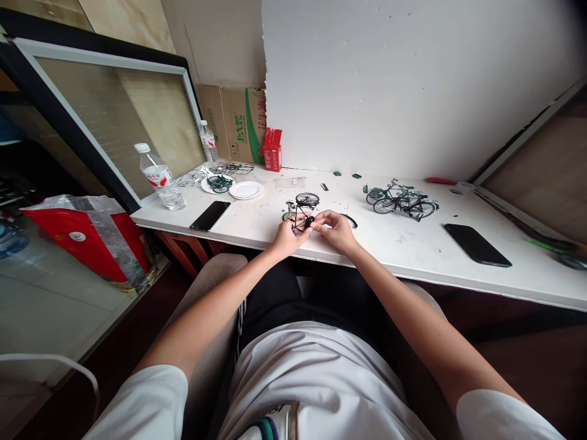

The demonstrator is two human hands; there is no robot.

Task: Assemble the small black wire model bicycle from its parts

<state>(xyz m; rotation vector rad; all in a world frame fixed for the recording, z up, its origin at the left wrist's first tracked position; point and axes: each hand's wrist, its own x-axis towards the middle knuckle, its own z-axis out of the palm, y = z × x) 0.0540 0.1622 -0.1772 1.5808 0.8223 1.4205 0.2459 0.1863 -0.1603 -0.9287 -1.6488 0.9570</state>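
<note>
Close to the table's front edge, my left hand (290, 237) grips a black model bicycle frame (296, 214). My right hand (337, 231) has thumb and fingertips pinched together at a small dark round part (309, 222) on the frame; whether it holds this part or something smaller cannot be made out. Just behind the frame is a spoked wheel (307, 198); I cannot tell if it is attached. More small bicycle pieces (288, 211) show beyond my left hand, partly hidden. A curved black strip (351, 220) lies beside my right hand.
Model bicycles, one black (385, 205) and one green (373, 195), stand to the right. A phone (477, 244) lies farther right, another phone (210, 216) at left. White plates (246, 190), green parts (219, 183), a water bottle (161, 177) and a cardboard box (236, 122) are behind.
</note>
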